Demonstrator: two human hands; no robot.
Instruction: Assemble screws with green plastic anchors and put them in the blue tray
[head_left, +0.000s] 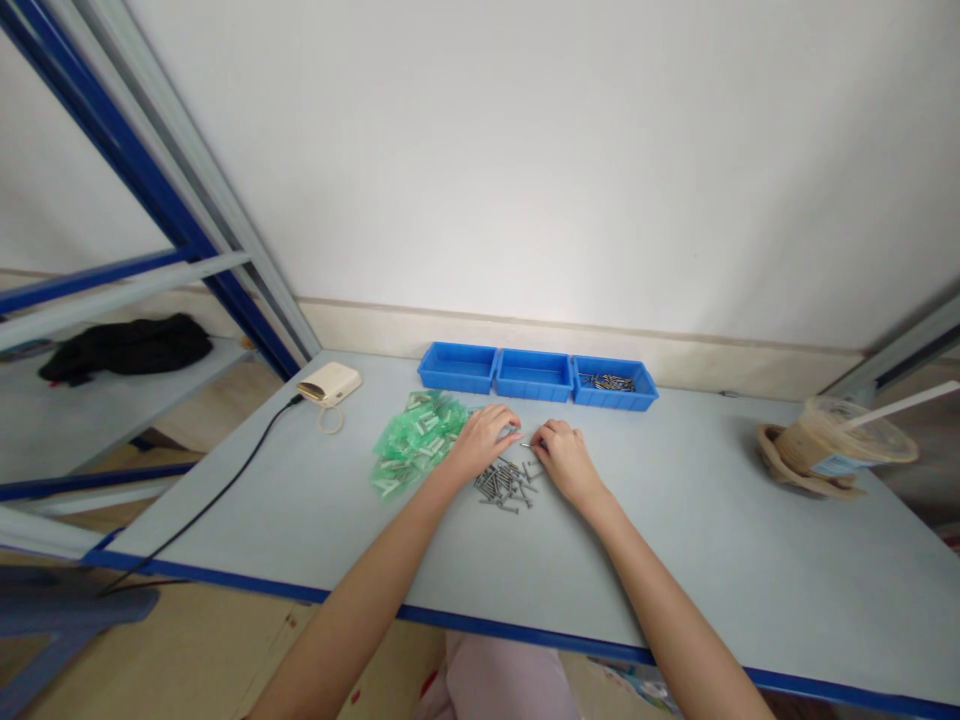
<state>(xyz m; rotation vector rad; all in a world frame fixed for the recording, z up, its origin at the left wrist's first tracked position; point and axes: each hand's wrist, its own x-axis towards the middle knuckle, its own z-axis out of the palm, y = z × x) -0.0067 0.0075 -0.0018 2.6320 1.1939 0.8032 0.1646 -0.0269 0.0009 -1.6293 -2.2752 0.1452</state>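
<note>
My left hand (484, 438) and my right hand (562, 458) rest close together on a grey table (697, 520), both above a loose pile of several small metal screws (506, 485). The fingers of each hand are curled and pinched toward one another, and a small screw-like piece seems to lie between their tips; I cannot tell which hand grips it. A heap of green plastic anchors (416, 440) lies just left of my left hand, touching its side.
Three blue bins (536, 375) stand in a row at the back; the right one holds several screws. A beige device (330, 383) with a black cable sits at the left. A drink cup (836, 445) with a straw stands at the right. Blue shelving rises on the left.
</note>
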